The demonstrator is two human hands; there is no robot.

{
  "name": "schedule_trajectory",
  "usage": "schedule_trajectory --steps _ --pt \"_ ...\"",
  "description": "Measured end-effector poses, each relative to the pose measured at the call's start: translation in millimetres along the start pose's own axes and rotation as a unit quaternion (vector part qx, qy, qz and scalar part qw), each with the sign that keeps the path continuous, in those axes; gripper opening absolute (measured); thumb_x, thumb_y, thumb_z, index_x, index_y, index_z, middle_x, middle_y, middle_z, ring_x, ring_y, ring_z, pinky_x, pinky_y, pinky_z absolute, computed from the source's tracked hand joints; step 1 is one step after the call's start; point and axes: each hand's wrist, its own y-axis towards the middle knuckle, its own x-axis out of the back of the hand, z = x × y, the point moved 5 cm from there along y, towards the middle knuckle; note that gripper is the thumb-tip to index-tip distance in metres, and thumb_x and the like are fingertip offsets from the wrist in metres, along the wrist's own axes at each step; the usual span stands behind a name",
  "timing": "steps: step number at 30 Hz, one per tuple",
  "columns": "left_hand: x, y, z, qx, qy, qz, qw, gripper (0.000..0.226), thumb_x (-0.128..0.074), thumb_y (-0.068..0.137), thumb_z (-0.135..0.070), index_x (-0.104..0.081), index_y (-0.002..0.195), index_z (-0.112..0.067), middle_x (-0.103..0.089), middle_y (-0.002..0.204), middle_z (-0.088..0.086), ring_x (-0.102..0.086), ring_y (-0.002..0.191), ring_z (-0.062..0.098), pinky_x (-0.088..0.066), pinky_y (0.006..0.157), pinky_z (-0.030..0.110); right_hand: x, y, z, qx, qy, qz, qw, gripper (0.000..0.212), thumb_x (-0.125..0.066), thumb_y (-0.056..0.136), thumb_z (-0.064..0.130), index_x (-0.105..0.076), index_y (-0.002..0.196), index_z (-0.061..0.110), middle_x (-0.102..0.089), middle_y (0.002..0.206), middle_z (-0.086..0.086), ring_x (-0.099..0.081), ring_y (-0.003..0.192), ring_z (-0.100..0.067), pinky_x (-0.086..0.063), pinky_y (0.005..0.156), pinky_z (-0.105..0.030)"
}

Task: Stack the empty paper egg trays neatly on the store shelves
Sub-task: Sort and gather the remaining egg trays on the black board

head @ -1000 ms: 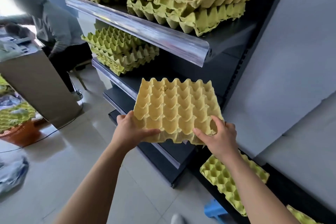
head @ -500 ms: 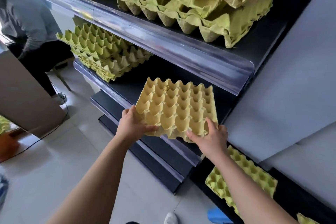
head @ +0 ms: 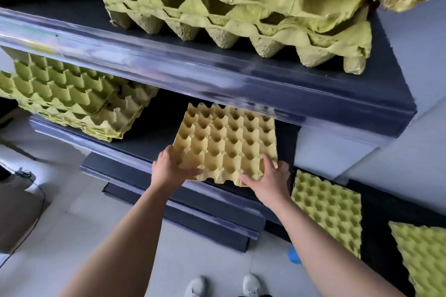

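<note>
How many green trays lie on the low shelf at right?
2: one tray just right of the right hand, another tray at the picture's right edge, partly cut off. More may hide beneath them or out of view.

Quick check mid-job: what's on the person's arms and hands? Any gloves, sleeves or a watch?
Both are bare. The left hand and right hand wear no gloves or visible rings. The left forearm and right forearm show no sleeves, watch or wristband within the frame.
</note>
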Motion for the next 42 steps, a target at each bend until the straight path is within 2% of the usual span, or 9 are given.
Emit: schedule_trajectory --steps 7,11,14,18,22,28,33,37,42 --pt "5 36 8 -0.042 0.028 0.035 0.998 0.087 -0.088 0.050 -0.051 -0.046 0.121 -0.021 -0.056 0.117 0.002 -0.053 0.107 0.032 -0.048 0.088 0.050 -25 -5 14 -0.044 0.006 -0.014 0.999 0.087 -0.061 0.080 0.063 -0.022 0.149 0.028 -0.016 0.144 -0.021 -0.016 0.136 -0.036 -0.028 0.111 -0.043" --pt "3 45 18 -0.059 0.050 0.051 0.996 0.093 -0.086 0.056 -0.052 -0.042 0.131 -0.017 -0.053 0.127 0.007 -0.050 0.114 0.034 -0.045 0.094 0.050 -32 -9 19 -0.060 -0.013 -0.026 0.998 0.082 -0.059 0.082 0.060 -0.023 0.149 0.026 -0.024 0.142 -0.020 -0.024 0.132 -0.036 -0.028 0.110 -0.043" --pt "4 43 20 -0.080 0.085 0.042 0.992 0.091 -0.082 0.064 -0.052 -0.040 0.136 -0.014 -0.049 0.135 0.011 -0.044 0.123 0.035 -0.039 0.102 0.049 -30 -17 23 -0.054 -0.035 -0.050 0.997 0.076 -0.057 0.085 0.057 -0.028 0.148 0.025 -0.022 0.147 -0.019 -0.021 0.135 -0.036 -0.026 0.112 -0.043" --pt "10 21 0 -0.149 0.153 -0.019 0.977 0.079 -0.070 0.081 -0.049 -0.040 0.143 -0.010 -0.043 0.145 0.013 -0.035 0.133 0.035 -0.028 0.110 0.046 -16 -33 25 -0.014 -0.064 -0.098 0.993 0.064 -0.055 0.090 0.047 -0.037 0.144 0.016 -0.025 0.151 -0.017 -0.020 0.139 -0.033 -0.022 0.113 -0.038" --pt "-5 -15 -37 -0.239 0.195 -0.003 0.951 0.061 -0.063 0.087 -0.045 -0.050 0.138 -0.014 -0.053 0.138 0.007 -0.045 0.123 0.035 -0.035 0.102 0.044 12 -55 12 0.005 -0.103 -0.150 0.983 0.056 -0.060 0.090 0.037 -0.048 0.136 0.007 -0.042 0.143 -0.014 -0.037 0.133 -0.031 -0.026 0.109 -0.036" --pt "-59 -79 -102 -0.330 0.174 0.079 0.924 0.046 -0.054 0.093 -0.043 -0.055 0.135 -0.022 -0.057 0.134 -0.001 -0.051 0.121 0.026 -0.041 0.094 0.037 59 -99 -55 -0.055 -0.088 -0.218 0.970 0.052 -0.064 0.088 0.033 -0.054 0.130 0.004 -0.052 0.136 -0.016 -0.045 0.128 -0.031 -0.033 0.108 -0.039" --pt "-127 -133 -150 -0.397 0.146 0.150 0.894 0.040 -0.062 0.090 -0.036 -0.063 0.126 -0.017 -0.064 0.125 0.003 -0.056 0.115 0.029 -0.047 0.093 0.040 98 -145 -133 -0.132 -0.051 -0.252 0.957 0.052 -0.064 0.088 0.031 -0.055 0.129 0.002 -0.053 0.134 -0.019 -0.046 0.126 -0.033 -0.033 0.106 -0.039" --pt "-187 -185 -186 -0.440 0.160 0.183 0.865 0.039 -0.064 0.089 -0.037 -0.065 0.123 -0.017 -0.065 0.123 0.004 -0.058 0.114 0.029 -0.045 0.094 0.040 127 -180 -199 -0.176 -0.025 -0.265 0.948 0.054 -0.060 0.091 0.030 -0.047 0.138 0.006 -0.044 0.144 -0.014 -0.036 0.135 -0.027 -0.025 0.112 -0.035" --pt "-271 -251 -221 -0.447 0.172 0.227 0.848 0.040 -0.063 0.090 -0.037 -0.065 0.124 -0.017 -0.064 0.124 0.001 -0.058 0.114 0.027 -0.044 0.093 0.037 164 -216 -293 -0.227 -0.013 -0.271 0.935 0.057 -0.055 0.093 0.036 -0.042 0.143 0.011 -0.039 0.149 -0.009 -0.030 0.139 -0.022 -0.022 0.114 -0.033"
